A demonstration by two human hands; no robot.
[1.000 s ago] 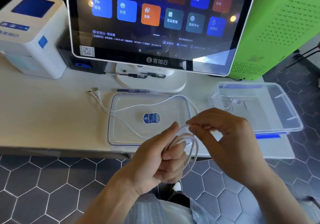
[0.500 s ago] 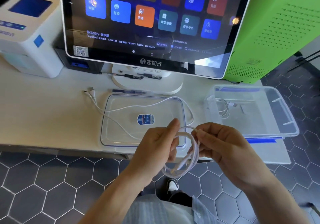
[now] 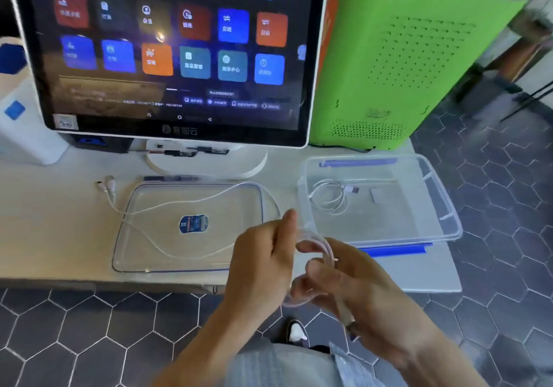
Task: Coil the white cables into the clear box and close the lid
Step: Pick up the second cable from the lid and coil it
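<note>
A white cable [image 3: 324, 247] is wound in loops between my two hands, just off the table's front edge. My left hand [image 3: 263, 264] pinches the loops from the left. My right hand [image 3: 356, 285] grips them from the right. The cable's loose end trails across the clear lid [image 3: 131, 255], which lies flat on the table with a blue sticker; its plugs [image 3: 106, 186] rest left of the lid. The clear box [image 3: 419, 225] stands open at the right with another coiled white cable [image 3: 330, 199] inside.
A large touchscreen monitor [image 3: 173, 51] on a white stand sits behind the lid. A green perforated case [image 3: 404, 66] stands behind the box. A white printer [image 3: 21, 129] is at the far left. Dark hexagon floor tiles lie below the table edge.
The view has swung up and left and blurred. My hands have kept winding; the loops sit tighter between them and slightly closer to the box.
</note>
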